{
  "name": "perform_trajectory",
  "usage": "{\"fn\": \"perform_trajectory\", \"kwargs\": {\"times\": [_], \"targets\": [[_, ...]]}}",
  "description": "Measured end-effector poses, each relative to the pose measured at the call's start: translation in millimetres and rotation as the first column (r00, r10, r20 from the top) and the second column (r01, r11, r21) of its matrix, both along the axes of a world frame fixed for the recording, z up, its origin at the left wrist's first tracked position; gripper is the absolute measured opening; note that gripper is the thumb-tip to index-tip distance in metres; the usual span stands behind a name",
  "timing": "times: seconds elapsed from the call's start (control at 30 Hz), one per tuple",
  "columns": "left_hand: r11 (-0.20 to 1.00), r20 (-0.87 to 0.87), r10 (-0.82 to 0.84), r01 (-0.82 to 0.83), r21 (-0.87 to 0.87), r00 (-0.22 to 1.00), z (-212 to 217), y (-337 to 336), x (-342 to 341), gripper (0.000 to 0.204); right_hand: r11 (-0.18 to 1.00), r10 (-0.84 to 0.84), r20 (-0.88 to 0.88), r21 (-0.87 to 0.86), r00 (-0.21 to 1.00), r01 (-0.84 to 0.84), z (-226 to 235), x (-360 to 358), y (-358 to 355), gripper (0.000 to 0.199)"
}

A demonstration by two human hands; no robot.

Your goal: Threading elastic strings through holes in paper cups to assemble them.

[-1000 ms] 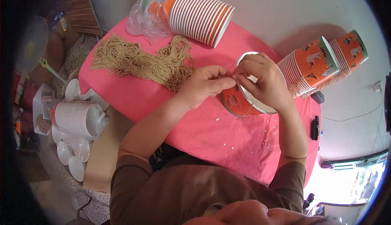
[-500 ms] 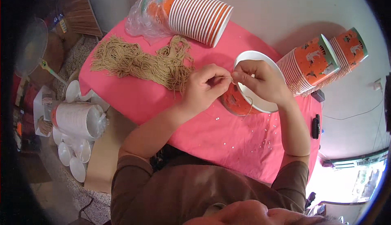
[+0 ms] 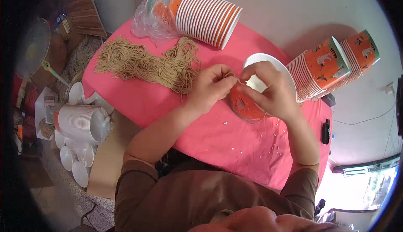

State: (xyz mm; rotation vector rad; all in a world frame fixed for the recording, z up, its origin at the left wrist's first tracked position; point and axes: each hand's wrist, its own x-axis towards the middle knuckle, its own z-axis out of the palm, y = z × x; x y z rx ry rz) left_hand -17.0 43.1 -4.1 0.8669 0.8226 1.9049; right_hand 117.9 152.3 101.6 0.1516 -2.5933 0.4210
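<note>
At the far left, white, round, shallow containers [image 3: 80, 174] lie on the speckled floor, with a stack of white-rimmed paper buckets in clear plastic wrap [image 3: 74, 121] resting above them, next to a flat piece of brown cardboard [image 3: 103, 165]. Further right comes the tabletop [image 3: 201, 137], covered in pink cloth. A loose bundle of tan twisted cord [image 3: 147, 66] spreads across its left part, and behind that a nested stack of orange-and-white paper buckets [image 3: 208, 18], partly in clear plastic, lies on its side. The left hand [image 3: 210, 90] is just beside the bundle's right end, its grip pinching a thin tan strand [image 3: 239, 81] between thumb and forefinger, beside the rim of a single orange paper bucket with a white interior [image 3: 247, 106]. The right hand [image 3: 272, 90] hangs over that bucket's mouth, thumb and forefinger curved around a gap; whether their tips press on the strand, I cannot tell. Farther right, two leaning stacks of orange-and-green printed paper buckets [image 3: 325, 62] stand against the wall.
</note>
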Motion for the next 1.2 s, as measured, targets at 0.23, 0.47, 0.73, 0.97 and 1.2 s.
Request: {"fn": "perform_trajectory", "kwargs": {"times": [0.23,0.47,0.73,0.97,1.2], "targets": [[0.947,0.322,-0.316,0.317,0.051,0.893,1.0,-1.5,-5.6,0.006,0.994,0.073,-0.049,0.082,0.996,-0.069,-6.7,-1.6,6.8,0.024],[0.905,0.351,-0.425,0.396,0.153,0.835,-8.6,1.3,-9.7,0.008,0.997,0.073,-0.033,-0.016,0.997,-0.074,-5.7,-0.9,6.7,0.021],[0.972,0.217,-0.233,0.226,0.057,0.948,-0.5,-2.9,-2.7,0.009,1.000,0.003,-0.022,-0.020,1.000,-0.004,-3.7,-0.1,3.0,0.013],[0.983,0.058,-0.181,0.179,0.045,0.982,-1.1,-0.4,-0.5,0.012,0.996,-0.021,0.002,-0.092,1.000,0.021,-9.0,-0.7,6.0,0.008],[0.987,0.041,-0.146,0.143,0.074,0.988,-5.2,-1.0,-3.0,0.014,0.992,-0.061,0.025,-0.113,0.998,0.064,-7.4,2.9,5.8,0.009]]}}
